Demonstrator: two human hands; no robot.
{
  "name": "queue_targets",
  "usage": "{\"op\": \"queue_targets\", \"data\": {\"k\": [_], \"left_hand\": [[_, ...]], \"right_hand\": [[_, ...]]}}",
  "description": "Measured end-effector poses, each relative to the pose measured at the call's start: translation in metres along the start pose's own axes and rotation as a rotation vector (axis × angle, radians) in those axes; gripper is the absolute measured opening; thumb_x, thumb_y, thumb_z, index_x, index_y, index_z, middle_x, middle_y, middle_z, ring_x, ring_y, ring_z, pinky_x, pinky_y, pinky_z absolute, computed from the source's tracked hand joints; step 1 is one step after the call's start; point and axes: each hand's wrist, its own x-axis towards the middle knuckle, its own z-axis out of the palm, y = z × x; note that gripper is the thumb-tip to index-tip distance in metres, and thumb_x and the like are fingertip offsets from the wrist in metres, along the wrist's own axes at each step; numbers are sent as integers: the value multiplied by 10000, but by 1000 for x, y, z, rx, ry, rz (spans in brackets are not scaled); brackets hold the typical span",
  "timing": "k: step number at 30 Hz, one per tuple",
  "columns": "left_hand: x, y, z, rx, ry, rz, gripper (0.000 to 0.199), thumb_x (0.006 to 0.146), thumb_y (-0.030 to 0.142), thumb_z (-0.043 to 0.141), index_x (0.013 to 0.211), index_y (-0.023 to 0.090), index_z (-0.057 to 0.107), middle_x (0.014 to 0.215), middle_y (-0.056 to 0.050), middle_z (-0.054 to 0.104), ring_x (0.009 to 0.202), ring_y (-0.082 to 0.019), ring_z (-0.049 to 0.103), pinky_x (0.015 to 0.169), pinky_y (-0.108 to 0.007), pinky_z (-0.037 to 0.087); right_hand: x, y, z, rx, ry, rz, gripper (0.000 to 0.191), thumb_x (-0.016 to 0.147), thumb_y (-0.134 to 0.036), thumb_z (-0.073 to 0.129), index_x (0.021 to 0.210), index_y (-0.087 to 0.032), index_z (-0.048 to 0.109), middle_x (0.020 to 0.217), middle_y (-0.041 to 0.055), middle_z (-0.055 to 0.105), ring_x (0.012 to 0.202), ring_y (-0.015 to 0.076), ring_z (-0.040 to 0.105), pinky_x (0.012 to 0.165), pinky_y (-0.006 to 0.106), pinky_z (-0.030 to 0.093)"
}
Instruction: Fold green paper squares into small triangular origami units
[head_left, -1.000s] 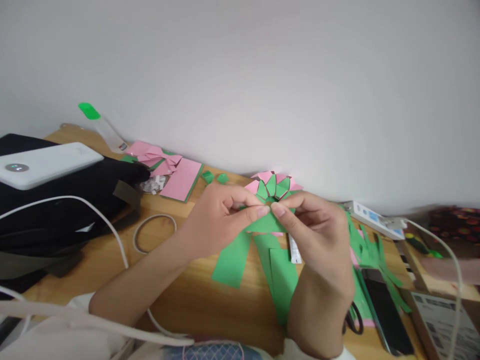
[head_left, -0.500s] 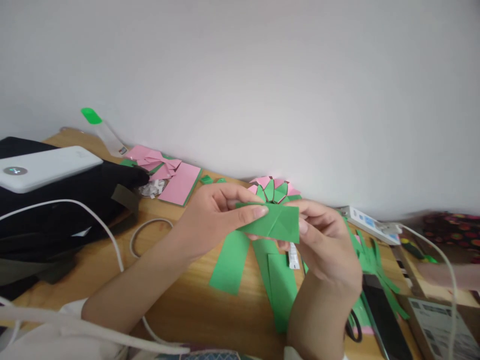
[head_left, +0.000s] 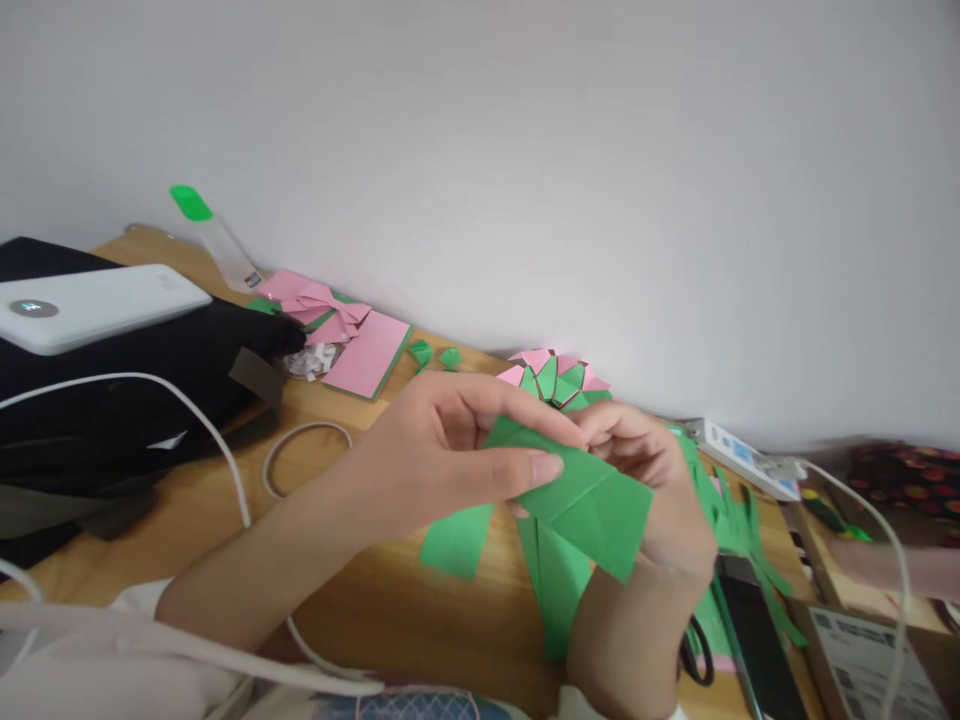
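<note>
My left hand (head_left: pixel 457 460) pinches a folded green paper strip (head_left: pixel 592 500) near its left end, thumb on the front and index finger along the top edge. The strip tilts down to the right, with a diagonal crease across it. My right hand (head_left: pixel 645 460) is at the strip's back and upper edge, fingers curled closed against it; its thumb is hidden behind the paper. Beneath the hands lie a green paper rectangle (head_left: pixel 456 545) and longer green strips (head_left: pixel 559 590). Just beyond them sits a folded pink and green paper piece (head_left: pixel 555 380) shaped like a fan.
Pink folded paper (head_left: pixel 322 305), a pink sheet (head_left: pixel 371 350) and small green folded pieces (head_left: pixel 420 352) lie at the back. At left a white power bank (head_left: pixel 105 305) rests on a black bag (head_left: pixel 150 390). A power strip (head_left: pixel 742 458) and phone (head_left: pixel 757 630) are at right.
The green strip has swung from nearly level to slanting down rightward. My right hand has moved from gripping its right end to behind its upper edge. The view has shifted slightly.
</note>
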Motion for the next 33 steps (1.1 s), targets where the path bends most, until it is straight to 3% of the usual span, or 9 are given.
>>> {"op": "queue_targets", "data": {"k": [3,6,9,11,13,16,22,26,33], "left_hand": [[-1,3,-2,-2,-46,-25,155,728,190,747,876,229,771,588,11,646,531,-124,616,501,-205,515],[-1,5,-4,30,-86,-16,192,735,155,733,912,226,752,606,23,639,517,-96,572,463,-172,449],[-1,6,-5,128,-96,0,233,724,162,744,949,212,718,671,17,649,517,-84,536,423,-164,382],[-1,5,-5,147,-115,-26,302,731,172,731,1025,217,672,710,13,660,534,-96,560,430,-174,388],[-2,3,-6,102,-142,-76,393,749,159,696,1120,237,591,723,19,673,551,-113,604,464,-187,434],[-1,1,-6,8,-176,-112,435,762,134,674,1136,252,487,746,27,693,579,-127,667,520,-192,497],[-3,2,-5,-29,-181,-82,261,842,152,615,995,262,435,655,89,653,573,-127,719,529,-163,534],[-6,0,-5,-6,-128,11,213,852,132,628,965,257,498,672,94,641,616,-99,709,603,-168,567],[-8,2,-5,312,-132,76,138,882,120,591,901,242,527,704,99,567,668,-57,683,607,-139,500]], "right_hand": [[-3,-2,1,-81,26,-59,169,768,-274,781,923,-282,714,710,-15,700,588,134,658,560,262,585],[-7,-5,-1,-239,59,-218,339,743,-169,790,1034,-315,692,803,-12,724,674,144,672,645,282,591],[-8,-10,-5,-405,-103,-366,298,772,-146,756,1027,-295,722,839,9,748,739,155,682,707,304,590],[-7,-13,-8,-471,-199,-392,257,799,-155,730,1021,-284,732,801,14,745,708,155,677,655,297,584],[-6,-15,-11,-520,-216,-400,250,810,-143,710,1018,-279,737,770,17,728,662,151,665,586,284,567],[-8,-16,-11,-592,-177,-457,252,806,-137,708,1012,-276,750,748,26,717,626,160,657,542,292,551],[-12,-23,-2,-730,6,-567,309,831,-138,670,1062,-324,756,730,27,717,619,172,657,494,297,527],[-11,-29,2,-764,20,-574,305,847,-119,629,1029,-318,769,716,32,728,594,174,664,485,305,531],[-8,-24,-3,-627,-138,-433,188,859,-241,697,1033,-272,761,695,17,747,592,131,681,524,238,556]]}}
